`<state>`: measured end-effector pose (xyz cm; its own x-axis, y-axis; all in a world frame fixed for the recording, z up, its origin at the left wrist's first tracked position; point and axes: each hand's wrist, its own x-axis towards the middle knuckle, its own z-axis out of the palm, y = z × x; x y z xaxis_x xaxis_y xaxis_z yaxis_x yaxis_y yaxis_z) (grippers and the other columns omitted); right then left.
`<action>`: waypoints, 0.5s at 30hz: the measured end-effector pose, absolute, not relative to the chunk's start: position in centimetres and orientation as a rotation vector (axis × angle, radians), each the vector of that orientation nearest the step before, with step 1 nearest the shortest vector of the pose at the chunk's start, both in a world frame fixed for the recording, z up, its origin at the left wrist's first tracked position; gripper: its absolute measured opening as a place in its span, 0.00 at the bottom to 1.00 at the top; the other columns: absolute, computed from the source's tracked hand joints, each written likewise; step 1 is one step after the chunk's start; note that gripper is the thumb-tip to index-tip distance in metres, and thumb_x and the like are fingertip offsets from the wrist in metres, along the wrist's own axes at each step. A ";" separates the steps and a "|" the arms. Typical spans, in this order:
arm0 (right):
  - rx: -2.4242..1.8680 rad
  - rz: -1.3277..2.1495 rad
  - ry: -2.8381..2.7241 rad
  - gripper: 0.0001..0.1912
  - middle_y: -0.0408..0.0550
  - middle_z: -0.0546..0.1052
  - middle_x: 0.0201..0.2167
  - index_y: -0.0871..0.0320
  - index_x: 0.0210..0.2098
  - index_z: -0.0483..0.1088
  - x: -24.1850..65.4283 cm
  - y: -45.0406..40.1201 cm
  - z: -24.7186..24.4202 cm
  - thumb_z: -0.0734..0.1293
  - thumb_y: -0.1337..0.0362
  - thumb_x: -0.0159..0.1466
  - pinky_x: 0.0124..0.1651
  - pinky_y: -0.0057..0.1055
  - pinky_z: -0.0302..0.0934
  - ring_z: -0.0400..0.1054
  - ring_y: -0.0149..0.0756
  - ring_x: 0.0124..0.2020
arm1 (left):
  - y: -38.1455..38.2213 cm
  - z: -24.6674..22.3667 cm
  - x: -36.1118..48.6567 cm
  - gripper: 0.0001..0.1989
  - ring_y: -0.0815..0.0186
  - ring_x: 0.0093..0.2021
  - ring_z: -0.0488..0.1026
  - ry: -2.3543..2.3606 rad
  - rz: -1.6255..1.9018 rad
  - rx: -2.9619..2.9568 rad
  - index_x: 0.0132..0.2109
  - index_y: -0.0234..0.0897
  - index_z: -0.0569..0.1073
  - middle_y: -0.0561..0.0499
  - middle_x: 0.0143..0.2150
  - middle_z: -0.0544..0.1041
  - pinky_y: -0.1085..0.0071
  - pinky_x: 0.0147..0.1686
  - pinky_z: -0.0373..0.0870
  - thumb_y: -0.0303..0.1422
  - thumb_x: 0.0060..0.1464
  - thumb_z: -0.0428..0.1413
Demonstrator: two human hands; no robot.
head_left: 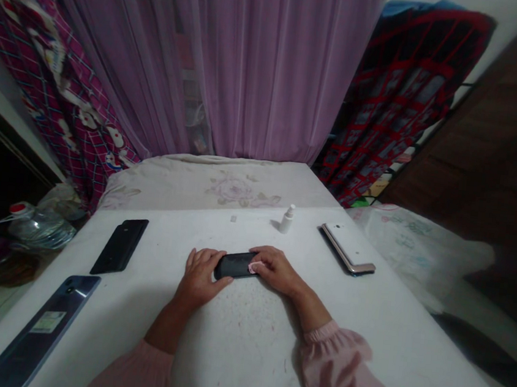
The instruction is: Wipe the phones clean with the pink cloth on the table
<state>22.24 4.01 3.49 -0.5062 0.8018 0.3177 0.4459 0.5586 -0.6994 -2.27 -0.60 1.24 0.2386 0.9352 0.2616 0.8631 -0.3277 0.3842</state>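
A dark phone [235, 265] lies sideways on the white table in front of me. My left hand [201, 275] grips its left end, thumb along the near edge and fingers at the far side. Over the phone's right end, my right hand [273, 269] is closed on a small pink cloth [254, 267], which is pressed against the phone's surface. Part of the cloth is hidden under the fingers. A small white spray bottle [287, 219] stands upright beyond my right hand.
At left lie a black phone [120, 246] and a larger bluish phone [43, 331] with a label. Several stacked phones [347, 249] are at right. A small pale square [233, 218] lies on the white tabletop [242, 352]. A clear bottle with a red cap [36, 225] stands past the left edge.
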 end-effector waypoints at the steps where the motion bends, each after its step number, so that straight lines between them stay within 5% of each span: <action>1: -1.026 0.705 -2.138 0.08 0.47 0.80 0.39 0.54 0.29 0.76 22.0 3.9 3.5 0.65 0.64 0.62 0.51 0.34 0.61 0.72 0.38 0.48 | -0.5 1.2 -2.3 0.27 0.52 0.55 0.68 1.724 0.671 2.340 0.58 0.45 0.67 0.46 0.52 0.73 0.43 0.63 0.47 0.42 0.52 0.60; 6: -1.316 0.516 -2.084 0.09 0.47 0.80 0.33 0.54 0.32 0.76 20.1 3.8 3.4 0.64 0.63 0.65 0.45 0.32 0.60 0.72 0.37 0.38 | -0.5 1.2 -2.3 0.26 0.52 0.56 0.68 1.735 0.673 2.342 0.58 0.44 0.67 0.46 0.52 0.73 0.44 0.64 0.46 0.42 0.52 0.60; 15: -1.316 0.518 -2.059 0.09 0.47 0.80 0.33 0.54 0.32 0.76 20.0 4.2 3.1 0.64 0.62 0.64 0.45 0.33 0.61 0.72 0.38 0.38 | -0.6 1.2 -2.1 0.26 0.52 0.55 0.68 1.761 0.706 2.336 0.57 0.45 0.68 0.47 0.52 0.74 0.44 0.64 0.46 0.42 0.51 0.60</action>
<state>19.95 4.20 3.13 -0.3003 0.9060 0.2982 0.6569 0.4232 -0.6240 -2.08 -0.63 1.17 0.2085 0.9353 0.2859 0.8736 -0.3095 0.3756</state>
